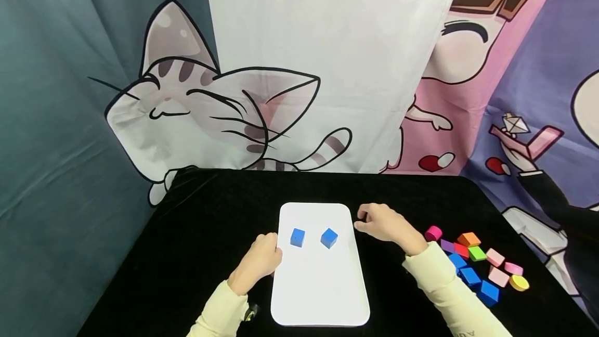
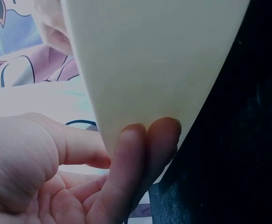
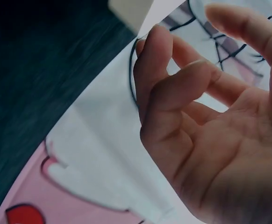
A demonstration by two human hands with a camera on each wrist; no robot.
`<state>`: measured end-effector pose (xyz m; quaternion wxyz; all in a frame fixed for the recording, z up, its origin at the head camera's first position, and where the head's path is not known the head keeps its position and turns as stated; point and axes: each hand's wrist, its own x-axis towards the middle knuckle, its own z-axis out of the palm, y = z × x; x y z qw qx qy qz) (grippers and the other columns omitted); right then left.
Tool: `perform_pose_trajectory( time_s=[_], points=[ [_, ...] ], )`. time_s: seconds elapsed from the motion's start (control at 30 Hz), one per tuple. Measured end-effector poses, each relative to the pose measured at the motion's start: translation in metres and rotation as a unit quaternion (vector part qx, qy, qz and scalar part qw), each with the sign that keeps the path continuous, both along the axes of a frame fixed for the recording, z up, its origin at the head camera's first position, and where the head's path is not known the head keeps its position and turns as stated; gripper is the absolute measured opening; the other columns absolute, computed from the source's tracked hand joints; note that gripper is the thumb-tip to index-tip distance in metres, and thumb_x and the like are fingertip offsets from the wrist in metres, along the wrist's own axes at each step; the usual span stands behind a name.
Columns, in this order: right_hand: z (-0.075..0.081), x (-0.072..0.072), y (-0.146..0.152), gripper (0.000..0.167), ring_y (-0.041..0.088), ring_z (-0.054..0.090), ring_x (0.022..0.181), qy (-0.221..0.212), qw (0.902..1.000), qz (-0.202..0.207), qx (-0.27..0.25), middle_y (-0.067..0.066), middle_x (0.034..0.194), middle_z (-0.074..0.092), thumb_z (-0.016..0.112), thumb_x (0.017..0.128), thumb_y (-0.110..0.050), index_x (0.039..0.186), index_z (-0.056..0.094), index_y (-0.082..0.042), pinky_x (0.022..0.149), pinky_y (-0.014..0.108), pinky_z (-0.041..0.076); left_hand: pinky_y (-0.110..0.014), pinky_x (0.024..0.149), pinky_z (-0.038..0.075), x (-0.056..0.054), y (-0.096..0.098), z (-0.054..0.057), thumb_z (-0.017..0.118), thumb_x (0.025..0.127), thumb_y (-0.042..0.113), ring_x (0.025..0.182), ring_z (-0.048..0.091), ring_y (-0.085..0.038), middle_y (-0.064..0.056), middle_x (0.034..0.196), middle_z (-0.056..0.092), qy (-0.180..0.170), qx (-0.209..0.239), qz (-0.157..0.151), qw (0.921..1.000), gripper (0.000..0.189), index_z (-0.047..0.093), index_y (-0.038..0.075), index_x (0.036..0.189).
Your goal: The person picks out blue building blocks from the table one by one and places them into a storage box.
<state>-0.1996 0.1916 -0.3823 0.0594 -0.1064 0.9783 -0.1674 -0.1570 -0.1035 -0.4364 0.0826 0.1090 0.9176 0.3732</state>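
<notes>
A white rounded tray stretches lengthwise in front of me in the head view. Two blue cubes lie on its far half, a little apart, the right-hand cube turned at an angle. My left hand grips the tray's left edge. In the left wrist view its fingers press against the tray's underside, with the thumb at the edge. Just off the tray's far right side is my right hand, its fingers loosely bent and spread from the thumb, holding nothing, as the right wrist view confirms.
To the right, beside my right sleeve, several coloured blocks lie in a loose group, among them a green block, an orange block and a yellow one. Black cloth covers the table. A printed curtain hangs behind.
</notes>
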Motion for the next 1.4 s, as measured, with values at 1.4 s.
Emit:
perform_pose_trajectory(
  time_s=[1.4],
  points=[
    [-0.03, 0.059, 0.191, 0.024, 0.024, 0.051, 0.07, -0.048, 0.9914, -0.12, 0.022, 0.009, 0.077, 0.056, 0.065, 0.079, -0.028, 0.083, 0.059, -0.005, 0.057, 0.037, 0.041, -0.022, 0.034, 0.038, 0.001, 0.003, -0.002, 0.044, 0.085, -0.002, 0.038, 0.048, -0.011, -0.007, 0.059, 0.052, 0.004, -0.006, 0.002, 1.0, 0.018, 0.054, -0.011, 0.096]
  ],
)
